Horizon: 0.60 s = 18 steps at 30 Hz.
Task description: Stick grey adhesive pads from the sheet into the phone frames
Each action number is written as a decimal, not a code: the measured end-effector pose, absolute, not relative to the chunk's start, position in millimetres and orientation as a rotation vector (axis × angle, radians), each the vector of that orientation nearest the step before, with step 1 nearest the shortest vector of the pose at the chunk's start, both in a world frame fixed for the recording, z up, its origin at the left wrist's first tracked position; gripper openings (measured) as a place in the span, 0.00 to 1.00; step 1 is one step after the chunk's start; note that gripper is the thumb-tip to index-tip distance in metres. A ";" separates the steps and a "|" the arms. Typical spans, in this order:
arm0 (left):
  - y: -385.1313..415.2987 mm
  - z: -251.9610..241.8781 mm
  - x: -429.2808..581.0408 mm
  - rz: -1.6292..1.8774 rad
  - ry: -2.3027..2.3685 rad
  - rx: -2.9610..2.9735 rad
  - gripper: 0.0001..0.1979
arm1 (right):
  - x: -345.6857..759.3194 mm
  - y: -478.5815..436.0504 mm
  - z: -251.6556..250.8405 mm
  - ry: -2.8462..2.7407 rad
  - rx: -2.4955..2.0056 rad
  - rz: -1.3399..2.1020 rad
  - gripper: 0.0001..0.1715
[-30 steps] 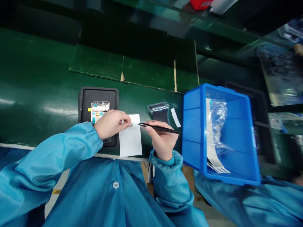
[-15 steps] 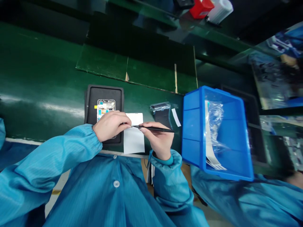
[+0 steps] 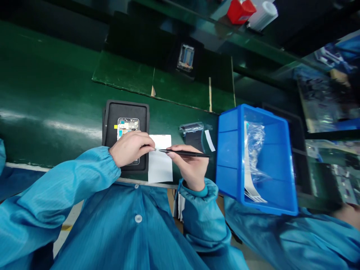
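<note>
1. Green bench (image 3: 47,112) runs beneath everything.
2. Black mat (image 3: 125,105) holds a phone frame (image 3: 128,129), lying flat at its far end.
3. Left hand (image 3: 131,149) lies over the mat's near part, its fingertips (image 3: 152,147) pinched together; whether they grip anything is too small to tell.
4. White sheet (image 3: 160,168) lies just right of the mat, under the hands, which are close together.
5. Right hand (image 3: 188,165) clamps black tweezers (image 3: 187,152), their tip just beside the left fingertips.
6. Clear bag (image 3: 192,129) lies on the bench, far of the right hand.
7. Blue bin (image 3: 227,157) holds bagged ribbon cables (image 3: 254,150).
</note>
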<state>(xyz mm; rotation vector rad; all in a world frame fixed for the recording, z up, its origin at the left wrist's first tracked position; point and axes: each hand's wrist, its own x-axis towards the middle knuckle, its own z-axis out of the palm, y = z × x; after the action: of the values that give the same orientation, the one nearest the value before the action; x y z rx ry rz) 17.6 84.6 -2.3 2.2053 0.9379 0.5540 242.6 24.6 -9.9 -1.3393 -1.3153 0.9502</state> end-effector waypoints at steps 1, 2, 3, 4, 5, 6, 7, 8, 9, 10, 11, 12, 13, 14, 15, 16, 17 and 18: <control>84.5 -2.0 17.6 0.558 0.928 2.214 0.06 | 241.5 25.1 -10.4 -1.324 -1.336 0.968 0.10; 84.4 -1.7 17.7 0.559 0.921 2.225 0.07 | 240.0 25.8 -10.8 -1.328 -1.329 0.981 0.10; 84.2 -1.3 17.9 0.560 0.917 2.236 0.07 | 238.5 26.5 -11.1 -1.328 -1.321 0.990 0.10; 83.9 -1.1 18.1 0.558 0.915 2.244 0.07 | 237.0 27.2 -11.3 -1.327 -1.314 0.992 0.10; 83.8 -0.9 18.3 0.555 0.914 2.246 0.08 | 235.8 27.9 -11.5 -1.327 -1.311 0.990 0.10; 83.6 -0.8 18.5 0.553 0.913 2.245 0.08 | 234.9 28.5 -11.6 -1.329 -1.310 0.985 0.09; 83.5 -0.8 18.6 0.550 0.912 2.241 0.08 | 234.3 28.9 -11.7 -1.330 -1.312 0.978 0.09; 83.5 -0.9 18.6 0.549 0.911 2.237 0.08 | 234.1 29.2 -11.9 -1.331 -1.317 0.973 0.08; 83.6 -1.2 18.4 0.547 0.911 2.236 0.08 | 234.1 29.3 -12.1 -1.330 -1.324 0.968 0.08; 83.7 -1.5 18.2 0.543 0.910 2.239 0.08 | 234.4 29.2 -12.3 -1.330 -1.331 0.966 0.08; 83.9 -2.0 17.9 0.535 0.912 2.248 0.09 | 234.7 28.9 -12.5 -1.329 -1.338 0.966 0.08; 84.1 -2.6 17.5 0.527 0.917 2.261 0.09 | 235.2 28.5 -12.6 -1.327 -1.343 0.966 0.08; 84.3 -3.4 17.0 0.518 0.924 2.272 0.09 | 235.7 28.0 -12.6 -1.322 -1.347 0.966 0.08; 84.6 -4.4 16.4 0.510 0.930 2.281 0.09 | 236.2 27.5 -12.4 -1.317 -1.351 0.964 0.08; 84.8 -5.4 15.8 0.507 0.936 2.283 0.09 | 236.7 27.2 -12.0 -1.312 -1.355 0.962 0.09; 85.0 -6.5 15.1 0.511 0.940 2.280 0.09 | 237.1 27.2 -11.5 -1.307 -1.361 0.960 0.08; 85.2 -7.5 14.5 0.521 0.942 2.274 0.09 | 237.4 27.4 -11.0 -1.302 -1.364 0.954 0.08; 85.2 -8.4 13.9 0.536 0.939 2.267 0.09 | 237.7 28.0 -10.6 -1.293 -1.359 0.954 0.08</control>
<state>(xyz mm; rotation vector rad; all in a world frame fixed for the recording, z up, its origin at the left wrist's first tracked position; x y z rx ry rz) 13.9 85.2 -8.4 2.2666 0.9387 0.5361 237.7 28.0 -10.6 -1.3591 -1.2935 0.9542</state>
